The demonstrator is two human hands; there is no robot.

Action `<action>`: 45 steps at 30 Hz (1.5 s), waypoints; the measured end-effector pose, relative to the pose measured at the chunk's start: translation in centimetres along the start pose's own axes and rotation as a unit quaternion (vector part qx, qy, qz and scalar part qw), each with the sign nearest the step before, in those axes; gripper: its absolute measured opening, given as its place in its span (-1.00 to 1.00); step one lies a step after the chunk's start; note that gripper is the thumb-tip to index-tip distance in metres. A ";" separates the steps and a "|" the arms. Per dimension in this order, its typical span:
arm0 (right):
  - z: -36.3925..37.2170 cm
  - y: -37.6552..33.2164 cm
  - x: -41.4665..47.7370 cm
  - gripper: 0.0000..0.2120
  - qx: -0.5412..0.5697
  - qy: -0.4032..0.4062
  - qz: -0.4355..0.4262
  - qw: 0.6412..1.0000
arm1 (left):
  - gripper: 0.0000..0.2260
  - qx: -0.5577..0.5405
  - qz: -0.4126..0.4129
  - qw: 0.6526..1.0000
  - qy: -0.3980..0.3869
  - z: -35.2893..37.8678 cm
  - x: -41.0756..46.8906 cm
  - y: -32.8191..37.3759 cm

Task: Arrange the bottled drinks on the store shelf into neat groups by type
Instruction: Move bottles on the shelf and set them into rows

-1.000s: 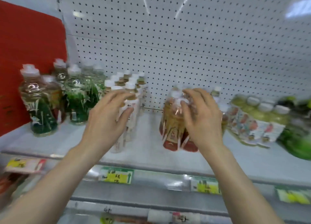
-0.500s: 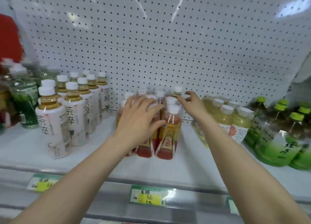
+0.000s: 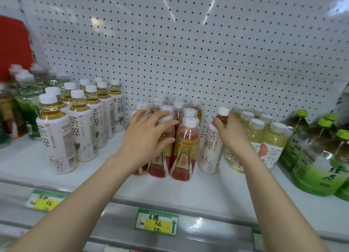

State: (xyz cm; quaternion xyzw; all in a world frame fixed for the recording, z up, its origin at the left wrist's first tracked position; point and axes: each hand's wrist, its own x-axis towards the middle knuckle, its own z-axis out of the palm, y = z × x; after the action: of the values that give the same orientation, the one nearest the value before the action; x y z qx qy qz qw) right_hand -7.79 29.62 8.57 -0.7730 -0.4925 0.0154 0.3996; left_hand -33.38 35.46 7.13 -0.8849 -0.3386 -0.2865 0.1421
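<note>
Right hand (image 3: 231, 133) now grips stray white bottle (image 3: 211, 149) by its neck, pulled forward. Left hand (image 3: 145, 138) spread on red bottles (image 3: 184, 155); stray likely belongs left of those fingers

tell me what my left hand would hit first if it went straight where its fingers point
Its fingertips point right, at the front red bottle beside the one the left hand rests on; likely first contact, before the white bottle the right hand grips. Depth is unclear.

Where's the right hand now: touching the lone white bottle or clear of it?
Touching. Head view shows the right hand curled round the white bottle just below its cap.
</note>
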 end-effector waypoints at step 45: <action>-2.6 -8.5 10.2 -0.45 -0.251 -0.268 -0.095 0.925 | -0.28 -0.289 -0.165 0.943 -0.022 0.3 4.0 -7.6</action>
State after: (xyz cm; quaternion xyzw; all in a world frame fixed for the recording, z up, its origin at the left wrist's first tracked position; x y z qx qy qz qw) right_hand -7.82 37.63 19.52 -0.7649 -0.6398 0.0597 0.0452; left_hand -35.99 43.26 9.78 -0.8259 -0.3852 -0.3723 -0.1759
